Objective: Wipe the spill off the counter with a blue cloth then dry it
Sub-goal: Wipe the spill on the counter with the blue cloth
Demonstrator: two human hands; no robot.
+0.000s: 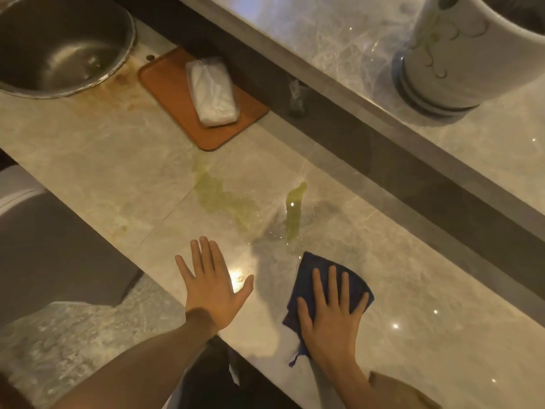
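A yellow-green spill (224, 199) lies on the beige marble counter (103, 160), with a second streak (295, 214) to its right. A dark blue cloth (306, 276) lies flat on the counter just below that streak. My right hand (333, 314) presses flat on the cloth, fingers spread, covering most of it. My left hand (212, 284) rests flat and bare on the counter to the left of the cloth, fingers apart, below the spill.
An orange board (168, 84) carrying a white wrapped pack (212, 93) lies beyond the spill. A round steel sink (59, 45) is at the top left. A raised ledge (339, 39) holds a white pot (472, 48) at the top right. The counter's front edge runs diagonally by my arms.
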